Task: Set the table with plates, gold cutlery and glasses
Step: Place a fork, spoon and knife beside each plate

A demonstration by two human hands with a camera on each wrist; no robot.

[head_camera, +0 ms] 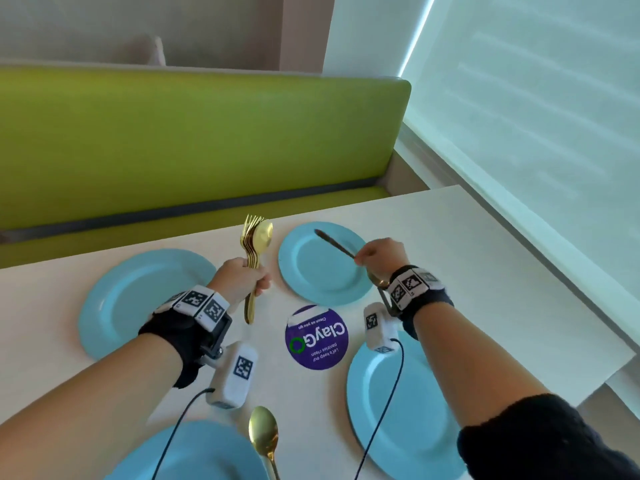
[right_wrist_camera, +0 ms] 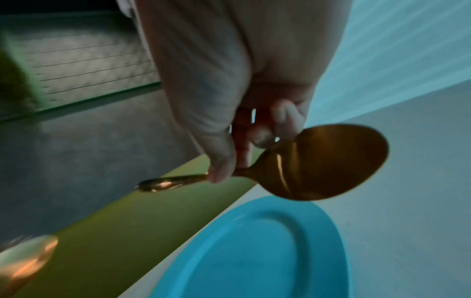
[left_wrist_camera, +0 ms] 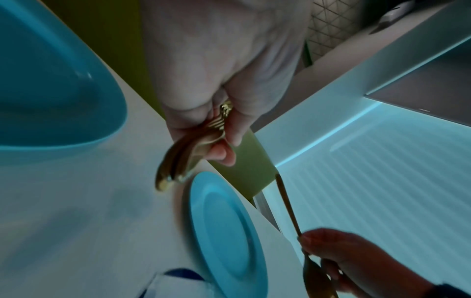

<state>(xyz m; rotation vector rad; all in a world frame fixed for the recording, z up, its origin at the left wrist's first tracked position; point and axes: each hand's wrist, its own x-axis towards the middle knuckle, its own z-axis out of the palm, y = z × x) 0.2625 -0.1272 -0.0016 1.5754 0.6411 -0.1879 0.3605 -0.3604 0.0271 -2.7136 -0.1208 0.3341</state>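
Several light blue plates lie on the white table (head_camera: 485, 265): far left (head_camera: 138, 299), far right (head_camera: 322, 268), near right (head_camera: 398, 410) and near left (head_camera: 194, 452). My left hand (head_camera: 256, 275) grips a bundle of gold forks and spoons (head_camera: 254, 237) upright between the two far plates; its handle ends (left_wrist_camera: 165, 179) hang just above the table. My right hand (head_camera: 363, 258) pinches a single gold spoon (right_wrist_camera: 331, 161) by its neck, handle (head_camera: 332, 242) pointing out over the far right plate (right_wrist_camera: 254, 252). Another gold spoon (head_camera: 265, 434) lies between the near plates.
A round purple sticker (head_camera: 317, 337) marks the table's middle. A green bench (head_camera: 194, 140) runs along the far edge. A pale window blind (head_camera: 536, 116) closes off the right side, and the table's right edge (head_camera: 571, 306) falls just beyond the plates.
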